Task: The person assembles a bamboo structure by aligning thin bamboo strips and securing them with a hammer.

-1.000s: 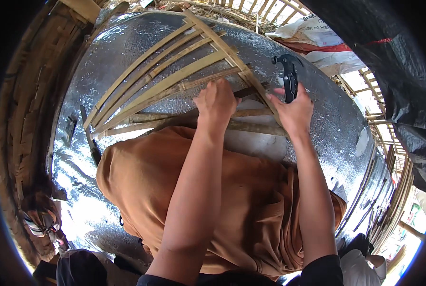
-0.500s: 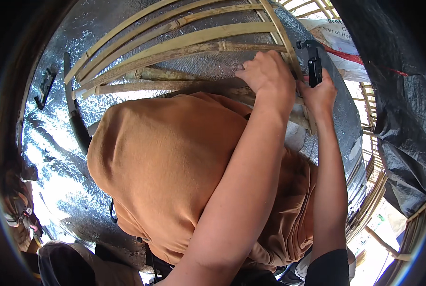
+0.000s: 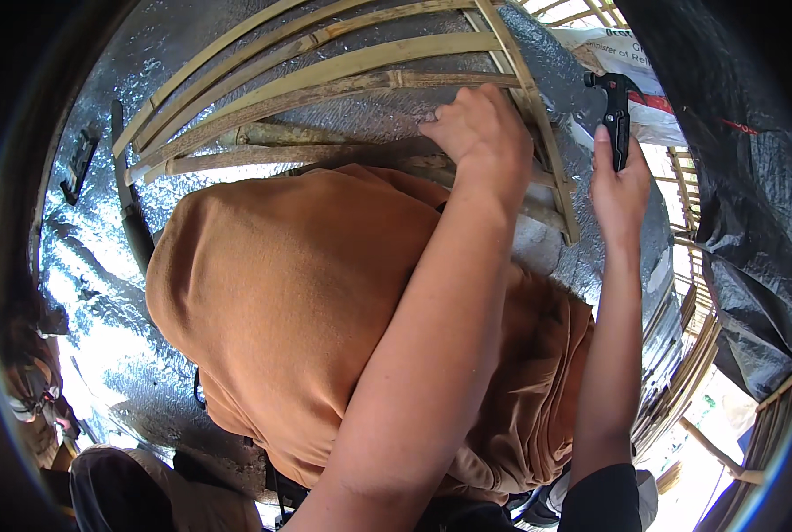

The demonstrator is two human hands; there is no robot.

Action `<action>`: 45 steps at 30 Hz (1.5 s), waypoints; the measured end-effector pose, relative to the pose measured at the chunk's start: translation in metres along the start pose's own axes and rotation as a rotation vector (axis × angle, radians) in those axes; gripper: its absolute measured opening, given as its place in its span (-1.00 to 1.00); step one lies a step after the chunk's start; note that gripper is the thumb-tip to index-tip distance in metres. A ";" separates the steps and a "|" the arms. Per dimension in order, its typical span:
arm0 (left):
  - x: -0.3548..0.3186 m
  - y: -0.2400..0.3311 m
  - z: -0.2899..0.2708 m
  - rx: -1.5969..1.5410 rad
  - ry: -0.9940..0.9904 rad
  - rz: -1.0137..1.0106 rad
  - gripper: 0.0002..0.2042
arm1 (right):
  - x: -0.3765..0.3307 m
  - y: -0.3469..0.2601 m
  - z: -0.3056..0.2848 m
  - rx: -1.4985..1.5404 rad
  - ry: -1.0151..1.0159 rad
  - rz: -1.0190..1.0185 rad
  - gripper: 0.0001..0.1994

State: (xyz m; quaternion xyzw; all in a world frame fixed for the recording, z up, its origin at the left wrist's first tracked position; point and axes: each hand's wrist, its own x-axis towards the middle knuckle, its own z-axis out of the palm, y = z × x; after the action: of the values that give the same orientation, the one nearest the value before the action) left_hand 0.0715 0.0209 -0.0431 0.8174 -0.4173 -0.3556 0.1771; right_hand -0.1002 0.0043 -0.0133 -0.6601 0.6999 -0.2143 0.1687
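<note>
My right hand (image 3: 620, 191) grips a black hammer (image 3: 617, 115) upright, its head above the fist and clear of the wood. Beside it, my left hand (image 3: 484, 133) lies with curled fingers at the right ends of several long bamboo slats (image 3: 360, 82). What those fingers hold is hidden. The slats fan out leftward from a bamboo crosspiece (image 3: 538, 115) just right of my left hand. Below the slats, a large brown garment (image 3: 272, 293) bulges under my left forearm; what it covers is hidden.
A long blade with a dark handle (image 3: 137, 235) lies by the slats' left ends, near a small black object (image 3: 80, 168). Shiny dark sheeting (image 3: 582, 199) spreads beneath. A printed sack (image 3: 631, 66) and black plastic sheeting (image 3: 750, 204) stand at the right, near bundled bamboo strips (image 3: 671, 390).
My right hand has lifted the hammer up and to the right, away from the crosspiece. The left hand, slats and brown garment have shifted slightly left in the view.
</note>
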 end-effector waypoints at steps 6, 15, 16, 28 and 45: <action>0.002 -0.005 0.003 0.021 0.012 0.017 -0.79 | -0.059 -0.023 -0.006 -0.020 0.100 -0.100 -0.77; 0.000 -0.006 0.006 0.059 0.008 0.047 -0.68 | -0.057 -0.018 0.009 -0.072 0.029 -0.065 -0.77; -0.001 -0.009 0.005 0.051 0.034 0.080 -0.81 | -0.053 -0.022 0.008 -0.070 0.029 -0.066 -0.77; 0.002 -0.014 0.007 0.049 0.038 0.095 -0.83 | -0.046 -0.027 0.004 -0.034 -0.011 -0.047 -0.78; -0.002 -0.012 0.006 0.032 0.043 0.123 -0.85 | -0.066 -0.015 0.021 -0.014 0.169 -0.247 -0.67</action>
State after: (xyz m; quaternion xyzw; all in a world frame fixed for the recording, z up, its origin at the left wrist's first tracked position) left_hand 0.0730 0.0297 -0.0527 0.8004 -0.4686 -0.3195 0.1944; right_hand -0.0716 0.0683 -0.0259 -0.7221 0.6265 -0.2831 0.0769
